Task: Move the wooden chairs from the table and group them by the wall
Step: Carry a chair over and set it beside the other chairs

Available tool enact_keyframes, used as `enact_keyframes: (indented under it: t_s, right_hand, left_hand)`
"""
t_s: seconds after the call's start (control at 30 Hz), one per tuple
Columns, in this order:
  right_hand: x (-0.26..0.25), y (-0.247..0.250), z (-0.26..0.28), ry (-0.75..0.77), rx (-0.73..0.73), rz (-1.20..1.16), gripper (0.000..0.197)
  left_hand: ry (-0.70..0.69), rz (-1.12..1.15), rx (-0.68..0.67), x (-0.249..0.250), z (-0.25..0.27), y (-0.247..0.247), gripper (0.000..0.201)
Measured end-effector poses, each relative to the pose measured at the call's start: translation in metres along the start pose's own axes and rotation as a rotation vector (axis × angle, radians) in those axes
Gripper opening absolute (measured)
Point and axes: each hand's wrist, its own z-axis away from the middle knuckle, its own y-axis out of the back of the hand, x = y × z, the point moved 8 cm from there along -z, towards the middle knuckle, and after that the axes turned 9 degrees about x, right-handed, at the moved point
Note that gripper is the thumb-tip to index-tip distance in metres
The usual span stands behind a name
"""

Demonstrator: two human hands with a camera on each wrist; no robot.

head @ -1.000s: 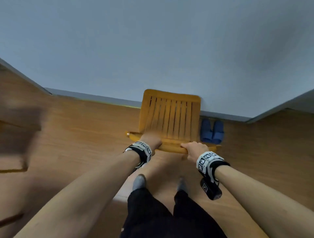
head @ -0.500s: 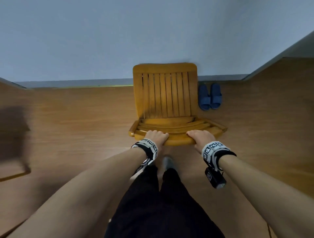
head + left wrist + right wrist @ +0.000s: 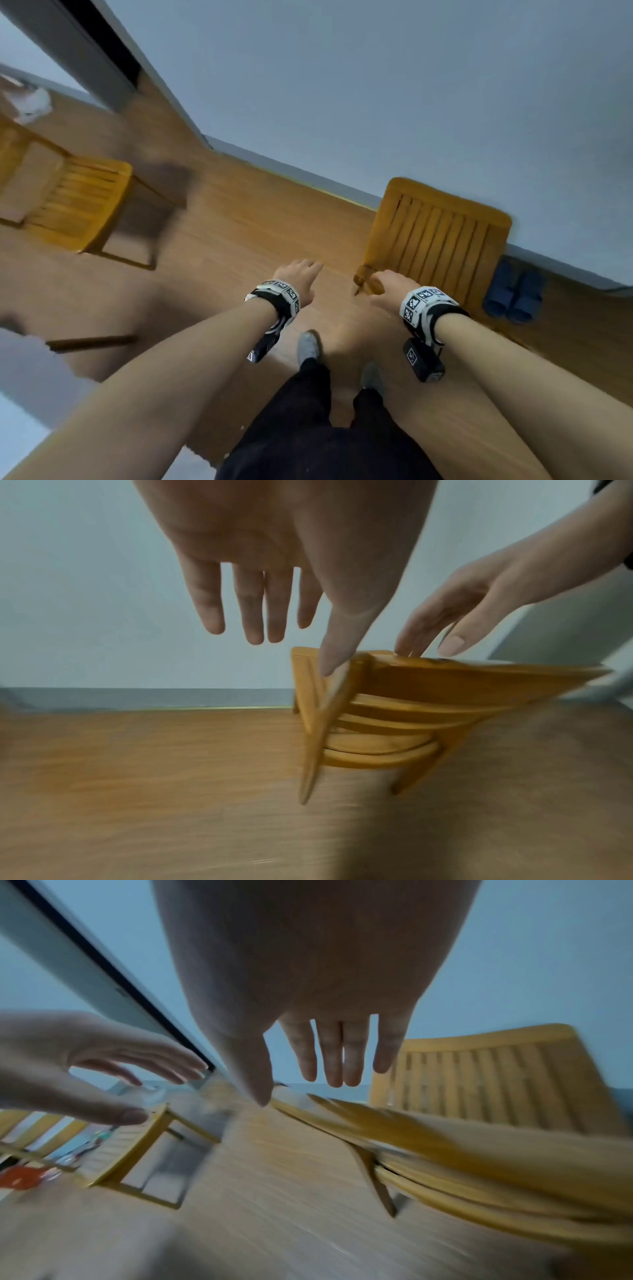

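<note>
Chair by the wall (image 3: 442, 240): on the floor (image 3: 239, 246), its seat edge against the wall (image 3: 376, 85). Slippers (image 3: 513, 296): on the floor just right of it, at the wall. Second chair (image 3: 78, 209): well apart to the left. Left hand (image 3: 298, 279) and right hand (image 3: 390, 289): before the first chair's near edge.

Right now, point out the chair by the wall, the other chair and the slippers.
chair by the wall (image 3: 442, 236), head view, on the slatted seat.
other chair (image 3: 78, 202), head view, on its slatted seat.
slippers (image 3: 513, 294), head view, on the pair's blue uppers.
</note>
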Motion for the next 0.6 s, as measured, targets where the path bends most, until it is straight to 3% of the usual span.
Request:
enact_keyframes:
  t_s: [0.3,0.47,0.6]
  right_hand:
    - [-0.260,0.025,-0.117,0.296,0.030,0.252,0.056]
    - [-0.420,0.025,-0.195,0.378,0.025,0.371,0.056]
    - [-0.549,0.020,-0.242,0.448,-0.005,0.412,0.055]
  left_hand:
    - [0.456,0.149,0.066,-0.286,0.089,0.016,0.061]
    - [0.606,0.209,0.095,-0.454,0.122,0.026,0.054]
    - [0.649,0.237,0.121,-0.569,0.151,0.043,0.058]
